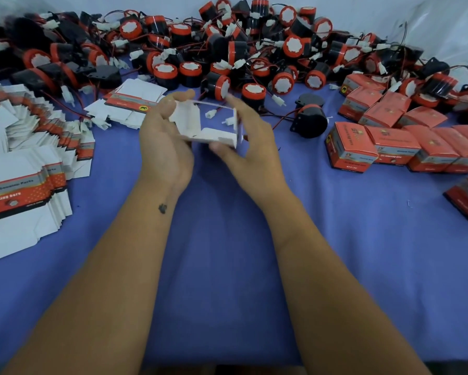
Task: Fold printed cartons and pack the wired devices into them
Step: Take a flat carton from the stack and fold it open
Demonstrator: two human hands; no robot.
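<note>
A half-opened carton [200,125], white inside, hangs in the air above the blue cloth between both hands. My left hand [165,139] grips its left side, thumb up at the top edge. My right hand [246,136] holds its right wall, fingers under the bottom; that hand is blurred. The carton's open mouth faces up and away, and I can see wires and connectors through it. A big heap of black and red wired devices [227,50] fills the back of the table. One device [310,119] lies apart, just right of my right hand.
Flat printed cartons [24,147] are fanned out in stacks at the left, with a few more [135,101] behind my left hand. Closed red boxes [390,139] lie in a group at the right. The blue cloth [227,239] covers the table.
</note>
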